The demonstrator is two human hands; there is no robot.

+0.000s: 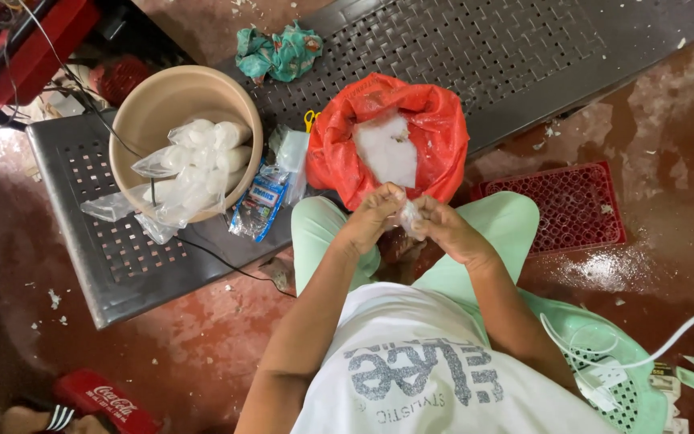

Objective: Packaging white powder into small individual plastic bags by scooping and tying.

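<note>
1. A small clear plastic bag (411, 215) with white contents was held between both hands, above the person's knees and just in front of the red bag's mouth.
2. The left hand (373, 217) gripped the small bag from the left, its fingers curled together and pinched on the plastic.
3. The right hand (447, 229) gripped it from the right, fingers likewise closed on the plastic; the two hands were touching at the fingertips.
4. A red plastic bag (435, 128) stood open on the edge of the bench just beyond the hands, with a white granular mass (387, 153) visible inside.
5. The perforated metal bench (475, 48) bore the red bag and ran diagonally across the view.
6. A beige round basin (154, 96) sat on the bench well to the left, holding several filled clear bags (202, 157), some hanging over its rim.
7. A bundle of flat plastic packets (271, 189) lay between the basin and the red bag; a yellow scissor handle (311, 119) showed just beside the red bag.
8. A crumpled teal cloth (279, 52) lay farther back on the bench.
9. A red plastic crate (564, 205) lay on the wet reddish floor (660, 161) to the right, near the person's right knee.
10. The person sat on a green plastic stool (604, 345), with a white cable (668, 341) across it.
</note>
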